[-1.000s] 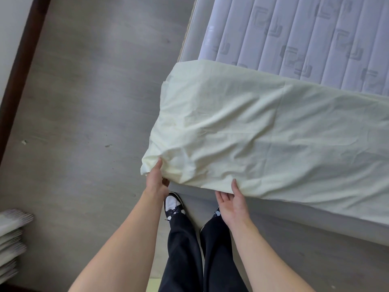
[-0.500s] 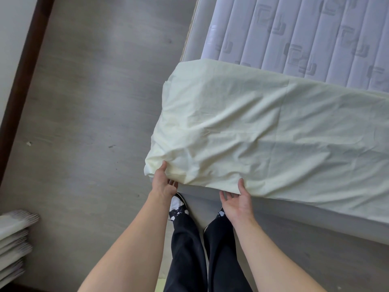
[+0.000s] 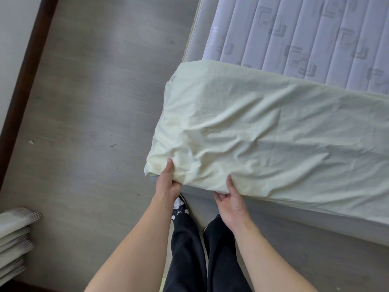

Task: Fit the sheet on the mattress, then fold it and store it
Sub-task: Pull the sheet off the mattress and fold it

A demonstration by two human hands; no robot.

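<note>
A pale yellow sheet lies wrinkled over the near end of the mattress, whose white quilted top with grey patterns shows beyond it. My left hand grips the sheet's hem at the near left corner, thumb on top and fingers under the fabric. My right hand holds the hem a little to the right, thumb on top and fingers curled beneath. The sheet's lower edge hangs over the grey mattress side.
Grey wood-look floor spreads to the left. A stack of folded white linens sits at the lower left. A dark wooden frame runs along the left wall. My legs in dark trousers stand against the bed.
Both hands have moved up along the hem and taken more fabric. The right hand went from flat fingers under the edge to a curled hold. The corner fabric has bunched slightly.
</note>
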